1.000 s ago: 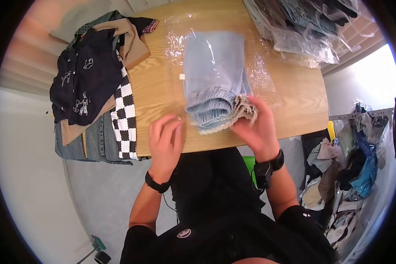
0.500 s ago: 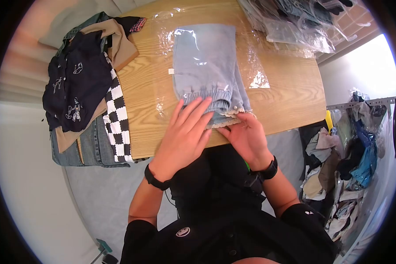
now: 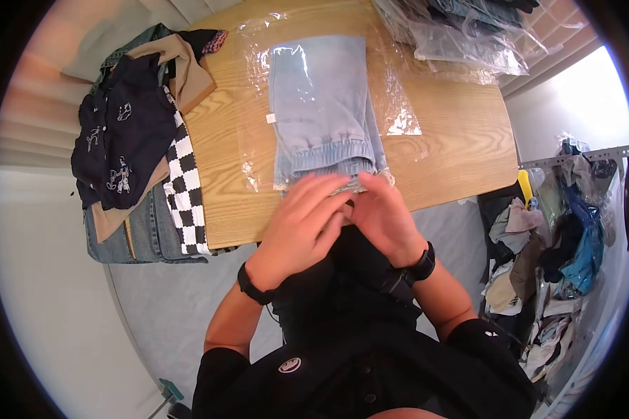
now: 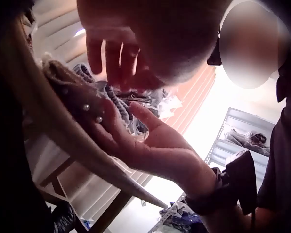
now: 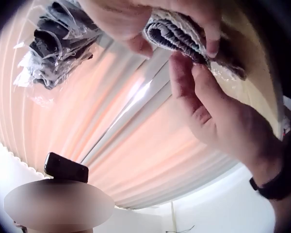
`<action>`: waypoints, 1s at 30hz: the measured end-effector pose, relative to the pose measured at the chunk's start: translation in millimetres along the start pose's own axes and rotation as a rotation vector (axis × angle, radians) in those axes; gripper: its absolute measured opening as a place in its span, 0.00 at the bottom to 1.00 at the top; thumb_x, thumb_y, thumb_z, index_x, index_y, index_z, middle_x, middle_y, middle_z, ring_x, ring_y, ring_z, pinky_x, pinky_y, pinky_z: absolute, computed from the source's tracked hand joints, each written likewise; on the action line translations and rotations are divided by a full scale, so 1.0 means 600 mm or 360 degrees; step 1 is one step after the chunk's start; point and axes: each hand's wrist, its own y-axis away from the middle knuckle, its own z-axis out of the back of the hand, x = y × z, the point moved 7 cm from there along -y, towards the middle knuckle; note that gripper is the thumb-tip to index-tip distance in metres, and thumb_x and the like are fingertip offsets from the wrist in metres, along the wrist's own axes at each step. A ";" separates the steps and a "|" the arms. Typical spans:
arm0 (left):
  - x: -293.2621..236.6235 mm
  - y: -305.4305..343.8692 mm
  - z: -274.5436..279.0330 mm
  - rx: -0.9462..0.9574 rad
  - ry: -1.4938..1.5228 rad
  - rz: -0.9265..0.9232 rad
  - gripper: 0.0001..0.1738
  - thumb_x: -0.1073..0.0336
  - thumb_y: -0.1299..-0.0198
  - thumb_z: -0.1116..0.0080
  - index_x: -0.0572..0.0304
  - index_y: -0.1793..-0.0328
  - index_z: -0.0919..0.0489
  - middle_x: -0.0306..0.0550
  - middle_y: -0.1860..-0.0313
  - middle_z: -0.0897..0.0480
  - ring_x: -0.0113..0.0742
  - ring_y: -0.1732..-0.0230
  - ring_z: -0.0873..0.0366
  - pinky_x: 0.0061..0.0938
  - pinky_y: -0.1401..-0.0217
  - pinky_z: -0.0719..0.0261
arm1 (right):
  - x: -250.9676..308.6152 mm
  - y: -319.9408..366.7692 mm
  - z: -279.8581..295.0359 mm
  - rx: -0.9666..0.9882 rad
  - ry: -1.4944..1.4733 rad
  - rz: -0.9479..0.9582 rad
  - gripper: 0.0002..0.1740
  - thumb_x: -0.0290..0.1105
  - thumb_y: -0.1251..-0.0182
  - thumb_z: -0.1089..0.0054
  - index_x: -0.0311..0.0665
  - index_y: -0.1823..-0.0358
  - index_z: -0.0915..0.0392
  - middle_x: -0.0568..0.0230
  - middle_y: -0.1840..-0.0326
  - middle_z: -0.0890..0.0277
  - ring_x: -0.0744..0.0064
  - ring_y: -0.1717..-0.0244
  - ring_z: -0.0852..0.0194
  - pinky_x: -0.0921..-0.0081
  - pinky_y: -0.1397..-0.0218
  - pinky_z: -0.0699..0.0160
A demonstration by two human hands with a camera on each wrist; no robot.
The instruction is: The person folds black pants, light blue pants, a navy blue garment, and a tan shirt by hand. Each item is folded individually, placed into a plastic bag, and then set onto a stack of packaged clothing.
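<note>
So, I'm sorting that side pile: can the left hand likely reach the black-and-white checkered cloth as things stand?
Probably yes: only wooden tabletop seems to separate the left hand from the checkered cloth, whose near end is uncovered; the navy shirt with white drawings overlaps its farther part.

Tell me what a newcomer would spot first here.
Probably the folded light blue garment at the middle of the table, with both hands at its near end. Then the black-and-white checkered cloth over the table's left edge, beside a dark top with white line drawings.
</note>
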 end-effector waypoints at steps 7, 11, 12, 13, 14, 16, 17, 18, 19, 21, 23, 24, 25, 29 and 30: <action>0.060 0.052 0.002 -0.0522 -0.0026 0.0654 0.25 0.72 0.49 0.43 0.67 0.42 0.29 0.62 0.38 0.32 0.58 0.41 0.31 0.45 0.38 0.35 | 0.012 -0.017 -0.014 -0.0395 0.0115 0.0093 0.09 0.25 0.32 0.50 0.35 0.52 0.29 0.64 0.54 0.25 0.68 0.54 0.24 0.63 0.42 0.21; 0.056 0.039 -0.015 -0.0321 -0.0461 0.0590 0.31 0.69 0.45 0.45 0.74 0.35 0.37 0.64 0.35 0.35 0.60 0.35 0.38 0.46 0.34 0.40 | 0.024 -0.029 -0.008 -0.0479 0.0061 0.0298 0.09 0.23 0.31 0.53 0.31 0.52 0.30 0.61 0.53 0.26 0.64 0.53 0.24 0.63 0.41 0.21; 0.059 0.041 -0.017 -0.0326 -0.0464 0.0613 0.32 0.67 0.45 0.45 0.75 0.35 0.38 0.64 0.34 0.35 0.60 0.34 0.39 0.46 0.33 0.42 | 0.027 -0.033 -0.006 -0.0521 0.0036 0.0328 0.09 0.22 0.31 0.55 0.30 0.52 0.31 0.60 0.53 0.27 0.63 0.53 0.24 0.63 0.41 0.21; 0.057 0.041 -0.017 -0.0338 -0.0461 0.0602 0.32 0.67 0.45 0.45 0.75 0.35 0.38 0.64 0.34 0.35 0.60 0.34 0.39 0.46 0.33 0.42 | 0.031 -0.040 -0.003 -0.0513 0.0045 0.0340 0.09 0.22 0.31 0.55 0.30 0.52 0.31 0.60 0.53 0.27 0.63 0.53 0.24 0.63 0.41 0.21; 0.057 0.042 -0.018 -0.0323 -0.0476 0.0628 0.32 0.66 0.45 0.45 0.75 0.35 0.37 0.64 0.33 0.36 0.59 0.34 0.39 0.46 0.33 0.42 | 0.039 -0.050 0.003 -0.0510 0.0044 0.0405 0.09 0.22 0.30 0.55 0.29 0.52 0.31 0.58 0.52 0.27 0.62 0.52 0.24 0.63 0.41 0.21; 0.059 0.041 -0.015 -0.0325 -0.0495 0.0632 0.32 0.65 0.44 0.45 0.74 0.35 0.37 0.63 0.33 0.36 0.59 0.34 0.39 0.47 0.33 0.42 | 0.058 -0.069 0.001 -0.0489 0.0049 0.0489 0.09 0.22 0.30 0.56 0.29 0.52 0.31 0.56 0.52 0.27 0.61 0.52 0.25 0.63 0.41 0.21; 0.060 0.042 -0.017 -0.0285 -0.0530 0.0632 0.31 0.64 0.44 0.45 0.74 0.36 0.36 0.62 0.33 0.36 0.59 0.34 0.39 0.47 0.33 0.42 | 0.068 -0.077 0.000 -0.0500 0.0061 0.0518 0.09 0.22 0.30 0.56 0.28 0.52 0.31 0.55 0.52 0.27 0.60 0.52 0.25 0.63 0.41 0.21; 0.061 0.042 -0.019 -0.0244 -0.0563 0.0636 0.31 0.63 0.44 0.46 0.74 0.36 0.35 0.61 0.33 0.35 0.58 0.34 0.39 0.47 0.33 0.43 | 0.077 -0.084 -0.001 -0.0514 0.0074 0.0543 0.09 0.21 0.30 0.57 0.28 0.52 0.31 0.54 0.51 0.27 0.59 0.51 0.25 0.63 0.42 0.21; 0.061 0.043 -0.018 -0.0257 -0.0562 0.0633 0.31 0.63 0.44 0.46 0.74 0.36 0.35 0.61 0.33 0.35 0.58 0.34 0.39 0.47 0.33 0.43 | 0.087 -0.093 -0.003 -0.0502 0.0105 0.0556 0.10 0.21 0.30 0.58 0.27 0.51 0.32 0.53 0.50 0.27 0.58 0.51 0.24 0.63 0.42 0.20; 0.061 0.044 -0.017 -0.0277 -0.0559 0.0634 0.30 0.63 0.44 0.46 0.74 0.37 0.34 0.60 0.33 0.35 0.57 0.35 0.39 0.46 0.32 0.43 | 0.107 -0.116 -0.005 -0.0485 0.0147 0.0572 0.11 0.21 0.31 0.57 0.27 0.51 0.32 0.54 0.51 0.27 0.59 0.51 0.25 0.62 0.41 0.21; 0.059 0.044 -0.016 -0.0287 -0.0552 0.0632 0.30 0.63 0.44 0.46 0.73 0.37 0.34 0.60 0.33 0.35 0.57 0.35 0.38 0.46 0.32 0.43 | 0.126 -0.141 0.003 -0.0488 0.0137 0.0557 0.12 0.20 0.32 0.58 0.25 0.50 0.33 0.53 0.50 0.29 0.59 0.49 0.27 0.61 0.40 0.23; 0.059 0.043 -0.016 -0.0294 -0.0549 0.0625 0.30 0.63 0.44 0.46 0.73 0.37 0.34 0.60 0.33 0.35 0.57 0.35 0.38 0.47 0.32 0.43 | 0.133 -0.154 0.009 -0.0492 0.0144 0.0566 0.12 0.20 0.32 0.58 0.25 0.50 0.33 0.53 0.50 0.29 0.59 0.49 0.27 0.61 0.40 0.23; 0.058 0.042 -0.016 -0.0299 -0.0539 0.0617 0.30 0.63 0.44 0.46 0.73 0.37 0.34 0.60 0.33 0.35 0.57 0.35 0.38 0.47 0.32 0.43 | 0.141 -0.166 0.009 -0.0396 0.0135 0.0596 0.12 0.20 0.32 0.59 0.24 0.49 0.35 0.52 0.49 0.30 0.58 0.48 0.29 0.61 0.39 0.23; 0.059 0.044 -0.015 -0.0314 -0.0514 0.0630 0.29 0.63 0.44 0.46 0.73 0.38 0.33 0.59 0.34 0.34 0.57 0.35 0.38 0.47 0.31 0.43 | 0.164 -0.196 0.019 -0.0320 0.0128 0.0515 0.12 0.19 0.32 0.59 0.24 0.48 0.38 0.51 0.46 0.34 0.58 0.45 0.33 0.59 0.35 0.28; 0.060 0.045 -0.014 -0.0322 -0.0508 0.0635 0.29 0.63 0.44 0.46 0.73 0.38 0.33 0.59 0.34 0.34 0.57 0.35 0.38 0.47 0.31 0.43 | 0.166 -0.189 0.023 -0.0321 0.0128 0.0521 0.12 0.19 0.32 0.59 0.24 0.48 0.38 0.51 0.46 0.34 0.58 0.45 0.33 0.59 0.35 0.28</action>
